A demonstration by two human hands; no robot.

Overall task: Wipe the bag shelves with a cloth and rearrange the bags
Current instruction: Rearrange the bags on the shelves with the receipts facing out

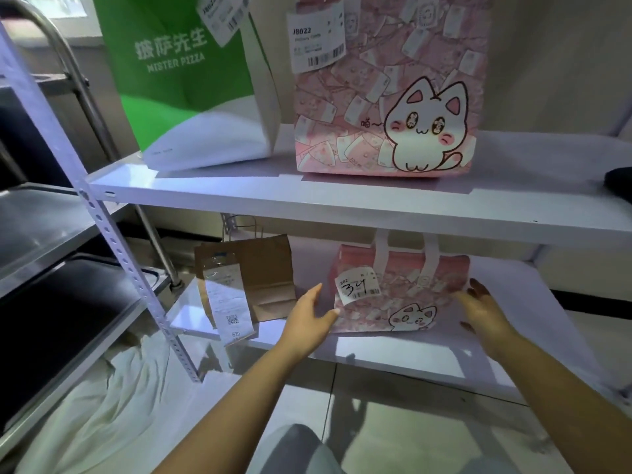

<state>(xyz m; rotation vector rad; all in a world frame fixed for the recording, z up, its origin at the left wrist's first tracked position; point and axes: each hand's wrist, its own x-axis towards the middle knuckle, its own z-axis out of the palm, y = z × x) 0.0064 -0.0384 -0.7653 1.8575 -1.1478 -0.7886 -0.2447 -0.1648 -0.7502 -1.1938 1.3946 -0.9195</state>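
Observation:
On the lower shelf (513, 302) stands a small pink cat-print bag (410, 302) with a white label marked "34". My left hand (307, 319) reaches toward its left side, fingers spread, close to the bag. Beside the bag's right side is my right hand (482, 309), also spread and holding nothing. A brown paper bag (266, 275) with a long receipt stands to the left on the same shelf. The upper shelf (342, 200) carries a green and white pizza bag (191, 90) and a large pink cat bag (386, 107). No cloth is in either hand.
A white perforated upright (102, 234) frames the rack's left side. A steel trolley (44, 227) stands further left. A pale cloth (113, 398) lies crumpled on the floor by the upright. A dark object (619, 184) sits at the upper shelf's right edge.

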